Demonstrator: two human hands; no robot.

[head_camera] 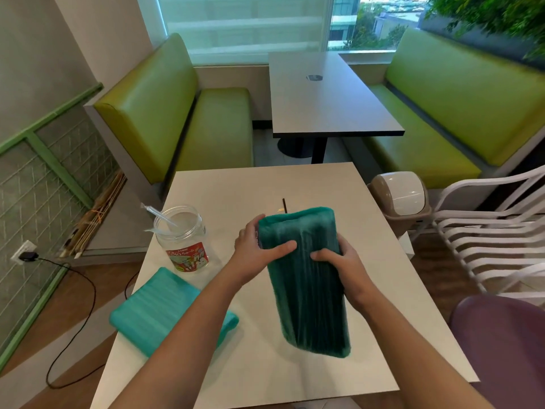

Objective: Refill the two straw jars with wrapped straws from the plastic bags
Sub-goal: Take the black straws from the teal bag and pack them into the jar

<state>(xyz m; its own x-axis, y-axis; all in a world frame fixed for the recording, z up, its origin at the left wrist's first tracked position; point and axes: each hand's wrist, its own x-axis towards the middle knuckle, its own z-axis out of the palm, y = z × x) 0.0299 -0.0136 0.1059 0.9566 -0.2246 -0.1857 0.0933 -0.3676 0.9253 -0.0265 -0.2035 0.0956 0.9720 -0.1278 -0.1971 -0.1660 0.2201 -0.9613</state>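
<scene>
Lower left, light teal bag [165, 308] lies on table [265, 376] beside near-empty jar [183, 237]; frame centre, left hand [259, 255] and right hand [342, 267], fingers curled, grip dark teal bag [309, 290] mid-body: probably light, soft, slippery, best held near middle.

Both hands grip a dark green bag of straws [303, 278] above the worktop [259, 376]: left hand [259, 252] at its left edge, right hand [342, 267] at its right. A clear jar [182, 240] and a lighter green bag [159, 308] lie to the left.
</scene>
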